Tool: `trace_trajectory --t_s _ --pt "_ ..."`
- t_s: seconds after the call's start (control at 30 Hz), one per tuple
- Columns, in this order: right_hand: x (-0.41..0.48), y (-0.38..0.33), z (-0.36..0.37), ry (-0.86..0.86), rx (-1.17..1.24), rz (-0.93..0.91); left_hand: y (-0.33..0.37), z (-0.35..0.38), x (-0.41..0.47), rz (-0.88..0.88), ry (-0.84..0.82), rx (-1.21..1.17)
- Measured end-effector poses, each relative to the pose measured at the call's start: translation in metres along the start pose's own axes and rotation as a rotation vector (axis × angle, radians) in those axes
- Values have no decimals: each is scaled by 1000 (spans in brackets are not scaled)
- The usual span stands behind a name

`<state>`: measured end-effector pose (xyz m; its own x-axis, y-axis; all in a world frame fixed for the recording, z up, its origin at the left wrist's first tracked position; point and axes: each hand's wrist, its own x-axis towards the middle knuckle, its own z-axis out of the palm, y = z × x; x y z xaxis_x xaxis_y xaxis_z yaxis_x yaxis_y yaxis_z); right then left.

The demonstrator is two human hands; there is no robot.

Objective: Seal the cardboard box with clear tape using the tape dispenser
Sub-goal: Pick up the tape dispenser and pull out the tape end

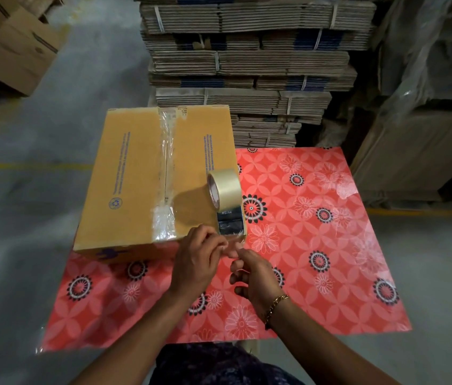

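Note:
A closed cardboard box (136,176) stands on the left part of a red flowered table (316,232). Clear tape (167,151) runs along its centre seam, crumpled at the near end. A roll of clear tape (223,187) stands on edge on the box's near right corner, with a loose strip (231,220) pulled down from it toward me. My left hand (199,259) pinches the free end of that strip at the box's corner. My right hand (255,276) touches the same tape end with thumb and fingertips. No dispenser body is visible.
Tall stacks of bundled flat cardboard (247,65) rise just behind the table. Plastic-wrapped pallets (427,107) stand at the right. Assembled boxes (13,43) sit on the concrete floor at the far left. A yellow floor line (33,165) runs on the left.

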<state>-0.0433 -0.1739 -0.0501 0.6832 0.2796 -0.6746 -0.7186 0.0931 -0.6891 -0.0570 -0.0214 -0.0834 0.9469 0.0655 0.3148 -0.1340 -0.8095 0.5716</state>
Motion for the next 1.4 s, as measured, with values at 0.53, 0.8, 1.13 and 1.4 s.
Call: trace_trajectory --t_s 0.53,0.8,1.13,1.4 --pt "22 -3 -64 186 -1207 -900 6 3 0 -130 -21 -224" --pt "35 -28 -63 81 -1215 -925 8 6 -2 -150 -16 -263" --pt "36 -45 -67 8 -1240 -900 15 22 -16 -418 -41 -572" --pt "37 -50 -69 -17 -1214 -897 22 20 -10 -500 -35 -682"
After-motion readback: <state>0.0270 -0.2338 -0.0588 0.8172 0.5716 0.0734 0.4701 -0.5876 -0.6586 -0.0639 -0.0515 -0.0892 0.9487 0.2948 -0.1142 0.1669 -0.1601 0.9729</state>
